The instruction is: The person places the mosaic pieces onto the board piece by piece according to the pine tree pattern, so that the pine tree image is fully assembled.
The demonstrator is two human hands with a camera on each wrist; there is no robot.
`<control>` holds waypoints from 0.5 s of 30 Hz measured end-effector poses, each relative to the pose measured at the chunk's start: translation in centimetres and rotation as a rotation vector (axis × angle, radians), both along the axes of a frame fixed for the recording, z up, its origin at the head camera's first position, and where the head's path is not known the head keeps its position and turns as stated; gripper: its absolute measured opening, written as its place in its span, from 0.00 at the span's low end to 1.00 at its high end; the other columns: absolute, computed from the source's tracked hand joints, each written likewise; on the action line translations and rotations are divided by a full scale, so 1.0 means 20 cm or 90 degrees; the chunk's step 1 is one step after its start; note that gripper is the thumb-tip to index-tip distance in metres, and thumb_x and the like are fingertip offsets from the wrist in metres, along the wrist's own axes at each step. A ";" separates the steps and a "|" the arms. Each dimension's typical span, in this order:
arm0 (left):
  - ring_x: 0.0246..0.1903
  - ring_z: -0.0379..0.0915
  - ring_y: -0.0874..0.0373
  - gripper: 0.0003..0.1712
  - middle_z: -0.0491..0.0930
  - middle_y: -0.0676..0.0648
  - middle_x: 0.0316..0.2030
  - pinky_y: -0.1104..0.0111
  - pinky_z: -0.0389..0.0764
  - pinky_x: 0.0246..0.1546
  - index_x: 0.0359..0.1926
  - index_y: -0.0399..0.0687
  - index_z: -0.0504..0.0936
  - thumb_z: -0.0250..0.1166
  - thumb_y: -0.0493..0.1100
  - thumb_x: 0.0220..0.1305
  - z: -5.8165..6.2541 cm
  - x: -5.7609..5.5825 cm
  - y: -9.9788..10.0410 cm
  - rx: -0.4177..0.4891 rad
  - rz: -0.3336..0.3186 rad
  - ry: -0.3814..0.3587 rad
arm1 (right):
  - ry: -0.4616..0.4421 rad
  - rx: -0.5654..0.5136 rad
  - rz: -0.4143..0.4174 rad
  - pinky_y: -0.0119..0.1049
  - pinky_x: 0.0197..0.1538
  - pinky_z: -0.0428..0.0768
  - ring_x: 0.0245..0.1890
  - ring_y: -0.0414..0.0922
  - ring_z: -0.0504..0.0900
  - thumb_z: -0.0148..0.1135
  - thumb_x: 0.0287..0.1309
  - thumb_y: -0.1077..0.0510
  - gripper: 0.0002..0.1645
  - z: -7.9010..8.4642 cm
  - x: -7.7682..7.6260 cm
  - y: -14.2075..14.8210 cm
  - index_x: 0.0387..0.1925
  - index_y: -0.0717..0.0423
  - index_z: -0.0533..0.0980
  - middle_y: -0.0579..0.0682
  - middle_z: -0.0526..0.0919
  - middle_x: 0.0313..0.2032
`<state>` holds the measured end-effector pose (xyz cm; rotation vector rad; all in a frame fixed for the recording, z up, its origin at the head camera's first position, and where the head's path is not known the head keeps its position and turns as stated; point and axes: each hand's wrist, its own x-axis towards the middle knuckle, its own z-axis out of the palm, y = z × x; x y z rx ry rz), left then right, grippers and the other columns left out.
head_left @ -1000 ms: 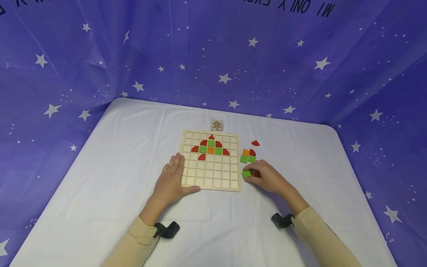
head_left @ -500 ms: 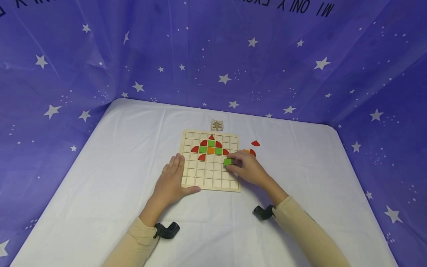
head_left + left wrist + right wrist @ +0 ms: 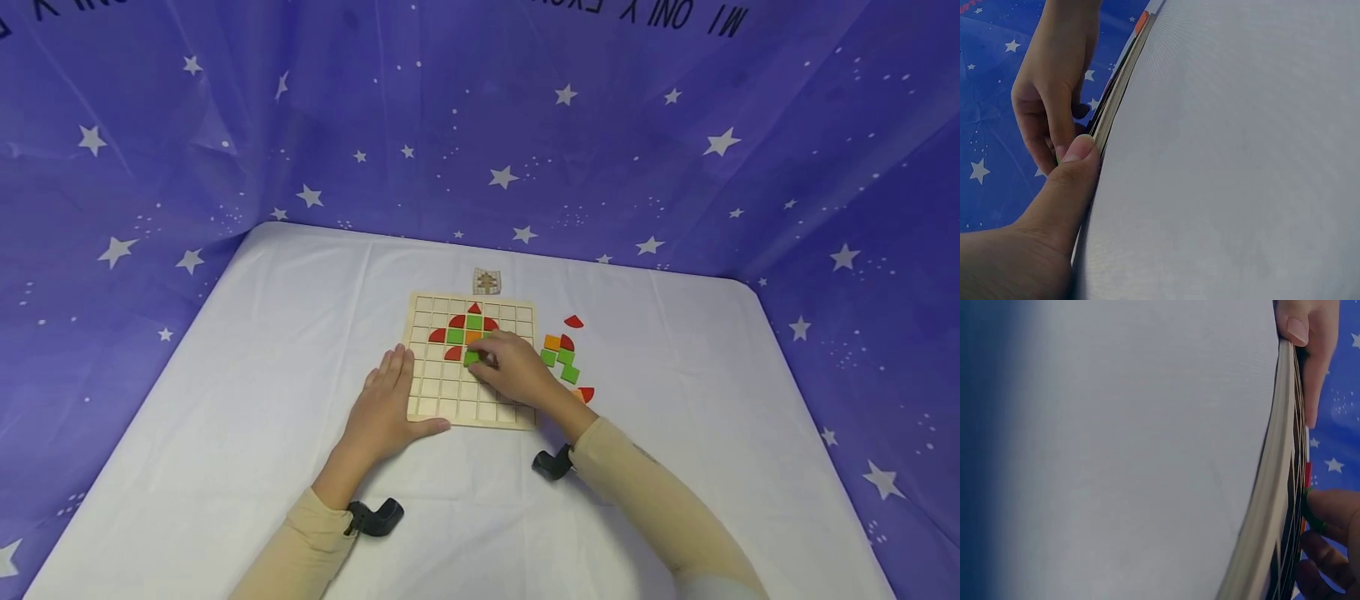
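A light wooden grid board [image 3: 472,425] lies flat on the table, with red, green and orange tiles set in its upper cells. My left hand [image 3: 381,408] rests along the board's left side, fingers straight at the edge and thumb on the near left corner. Over the middle of the grid, my right hand [image 3: 519,371] pinches a green square tile [image 3: 471,358] between thumb and fingers. This tile is just below the orange square and right beside a red quarter-circle tile [image 3: 453,353]. In the right wrist view the green tile [image 3: 1314,515] shows at the fingertips, past the board's edge [image 3: 1272,469].
Right of the board lie loose tiles: an orange square [image 3: 552,342], several green squares [image 3: 571,374] and red quarter-circles [image 3: 573,321]. More sit partly behind the right wrist. A small pattern card [image 3: 487,281] lies beyond the board. A starry blue sheet [image 3: 502,133] hangs behind the white table.
My right hand has carried the green tile leftward from the loose pile onto the middle of the grid. The left hand has stayed at the board's edge.
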<state>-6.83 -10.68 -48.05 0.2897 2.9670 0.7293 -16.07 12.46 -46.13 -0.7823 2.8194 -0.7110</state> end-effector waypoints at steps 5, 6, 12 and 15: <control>0.78 0.38 0.40 0.74 0.42 0.35 0.78 0.46 0.51 0.76 0.77 0.31 0.45 0.69 0.75 0.47 0.00 0.00 0.00 0.000 0.000 -0.001 | 0.038 0.035 0.000 0.35 0.43 0.75 0.37 0.39 0.73 0.65 0.62 0.46 0.21 0.00 0.00 -0.04 0.55 0.45 0.82 0.40 0.80 0.39; 0.78 0.38 0.40 0.74 0.41 0.35 0.78 0.45 0.51 0.76 0.77 0.31 0.45 0.69 0.75 0.47 0.00 0.00 0.00 0.000 0.000 -0.001 | 0.043 0.040 0.000 0.35 0.44 0.75 0.38 0.39 0.73 0.65 0.62 0.46 0.20 0.00 0.00 -0.04 0.54 0.45 0.82 0.40 0.80 0.39; 0.78 0.38 0.40 0.74 0.41 0.35 0.78 0.45 0.50 0.76 0.77 0.32 0.44 0.69 0.75 0.47 0.00 0.00 0.00 -0.002 0.001 -0.003 | 0.074 0.052 0.012 0.38 0.46 0.78 0.42 0.41 0.76 0.64 0.63 0.44 0.21 0.00 -0.01 -0.04 0.54 0.46 0.82 0.43 0.82 0.43; 0.78 0.38 0.40 0.74 0.41 0.35 0.78 0.45 0.51 0.76 0.77 0.32 0.45 0.69 0.75 0.47 0.00 0.00 0.00 0.000 0.001 -0.002 | 0.090 0.055 0.015 0.39 0.45 0.79 0.43 0.43 0.77 0.64 0.64 0.44 0.20 0.00 0.00 -0.04 0.54 0.46 0.82 0.45 0.82 0.45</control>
